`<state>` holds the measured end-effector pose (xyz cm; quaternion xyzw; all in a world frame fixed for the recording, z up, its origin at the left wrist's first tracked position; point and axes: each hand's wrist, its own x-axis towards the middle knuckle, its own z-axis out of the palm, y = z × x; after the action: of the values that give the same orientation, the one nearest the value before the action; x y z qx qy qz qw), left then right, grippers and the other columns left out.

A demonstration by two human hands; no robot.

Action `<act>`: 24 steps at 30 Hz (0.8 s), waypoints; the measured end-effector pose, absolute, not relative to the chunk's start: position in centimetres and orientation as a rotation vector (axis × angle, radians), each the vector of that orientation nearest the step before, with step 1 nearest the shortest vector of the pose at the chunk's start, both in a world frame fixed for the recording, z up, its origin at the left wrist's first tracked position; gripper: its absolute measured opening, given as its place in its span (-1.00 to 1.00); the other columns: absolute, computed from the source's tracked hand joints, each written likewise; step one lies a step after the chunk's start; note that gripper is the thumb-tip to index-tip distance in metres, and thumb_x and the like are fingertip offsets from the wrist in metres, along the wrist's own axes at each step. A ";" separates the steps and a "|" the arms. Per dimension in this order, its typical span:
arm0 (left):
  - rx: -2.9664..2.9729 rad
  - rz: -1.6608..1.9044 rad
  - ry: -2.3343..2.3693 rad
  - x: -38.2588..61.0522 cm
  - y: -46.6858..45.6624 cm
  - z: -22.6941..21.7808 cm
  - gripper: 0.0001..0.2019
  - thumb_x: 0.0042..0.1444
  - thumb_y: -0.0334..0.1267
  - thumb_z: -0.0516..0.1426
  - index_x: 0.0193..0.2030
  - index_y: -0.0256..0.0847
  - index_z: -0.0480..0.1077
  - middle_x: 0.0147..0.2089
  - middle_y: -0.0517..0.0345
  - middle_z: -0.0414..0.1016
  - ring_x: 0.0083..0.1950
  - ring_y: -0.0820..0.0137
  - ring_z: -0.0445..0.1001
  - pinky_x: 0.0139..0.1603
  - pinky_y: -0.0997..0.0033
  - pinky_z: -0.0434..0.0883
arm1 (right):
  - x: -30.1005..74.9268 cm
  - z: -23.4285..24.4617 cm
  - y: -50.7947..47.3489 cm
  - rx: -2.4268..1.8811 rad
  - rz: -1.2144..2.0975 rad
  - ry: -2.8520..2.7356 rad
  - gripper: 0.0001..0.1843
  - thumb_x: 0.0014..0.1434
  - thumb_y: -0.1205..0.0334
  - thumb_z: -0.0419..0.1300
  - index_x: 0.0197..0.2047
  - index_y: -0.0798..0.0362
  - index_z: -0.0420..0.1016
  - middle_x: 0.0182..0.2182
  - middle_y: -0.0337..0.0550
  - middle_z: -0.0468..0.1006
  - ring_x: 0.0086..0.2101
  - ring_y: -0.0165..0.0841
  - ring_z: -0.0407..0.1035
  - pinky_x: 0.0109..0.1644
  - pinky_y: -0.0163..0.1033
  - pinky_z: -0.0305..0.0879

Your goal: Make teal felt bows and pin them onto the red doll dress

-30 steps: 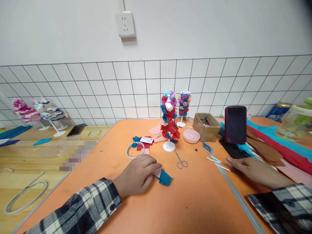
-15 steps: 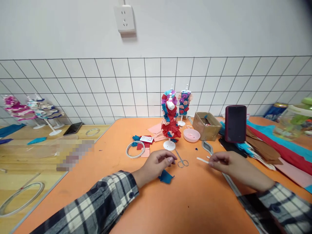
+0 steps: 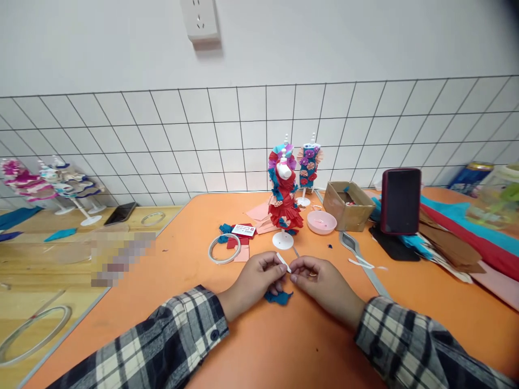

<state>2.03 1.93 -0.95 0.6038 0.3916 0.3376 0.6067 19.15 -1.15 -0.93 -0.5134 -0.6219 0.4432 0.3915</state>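
Over the orange table, my left hand (image 3: 256, 281) and my right hand (image 3: 327, 285) meet with fingertips almost touching. A short white strip (image 3: 283, 262), like a piece of tape, slants between them. My right thumb and index finger pinch its lower end, while the curled fingers of my left hand close against its other side. A crumpled piece of blue crepe paper (image 3: 279, 297) lies just below my left fingers. Scissors (image 3: 296, 252) are mostly hidden behind my right hand. Beyond stands a small white dress form (image 3: 284, 194) in a ruffled red, blue and purple paper dress.
A tape roll (image 3: 224, 249) and red paper scraps lie left of the dress form. Rightward are a pink bowl (image 3: 321, 222), a cardboard box (image 3: 349, 208), grey-handled tweezers (image 3: 349, 242), an upright phone (image 3: 401, 201) and coloured paper sheets (image 3: 454, 235). Another dressed form (image 3: 310, 167) stands behind.
My right hand has moved left with the white strip, bringing it to my left hand. The scissors are now largely covered. My left hand has stayed nearly in place.
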 end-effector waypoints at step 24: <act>1.252 0.841 0.938 1.9 1.8 -0.6 -0.70 -0.09 -0.11 0.31 -0.40 -0.28 0.36 -0.53 0.22 0.44 -0.50 0.49 0.44 -0.48 0.56 0.37 | 19.9 -1.0 -1.5 -1.324 1.559 -1.088 -0.70 0.00 0.15 0.26 -0.21 0.14 0.52 -0.42 -0.23 0.41 -0.60 -0.56 0.23 -0.68 -0.44 0.21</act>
<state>1.92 1.83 -0.65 0.5470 0.4098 0.3672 0.6309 19.91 -1.50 -0.95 -0.5236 -0.4303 0.6165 0.4008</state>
